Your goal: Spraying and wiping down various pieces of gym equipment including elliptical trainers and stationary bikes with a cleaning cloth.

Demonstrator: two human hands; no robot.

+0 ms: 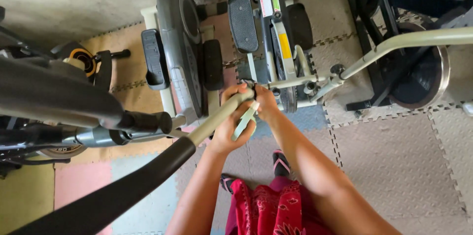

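Observation:
I look down at an elliptical exercise machine (268, 33) with grey frame and black foot pedals. My left hand (231, 126) is wrapped around its grey handlebar tube (217, 116), which runs down-left into a black foam grip (113, 195). A pale flat tool or strip (245, 120) lies under my left fingers. My right hand (265, 103) is closed on the joint where the tube meets the machine's cross bar (290, 81). What the right fingers pinch is hidden.
A second elliptical (182, 47) stands to the left, a black bike frame with a flywheel (419, 72) to the right. Another grey arm (409, 40) reaches right. Foam puzzle mats (394, 166) cover the floor. My feet in sandals (281, 162) and red garment (271, 210) are below.

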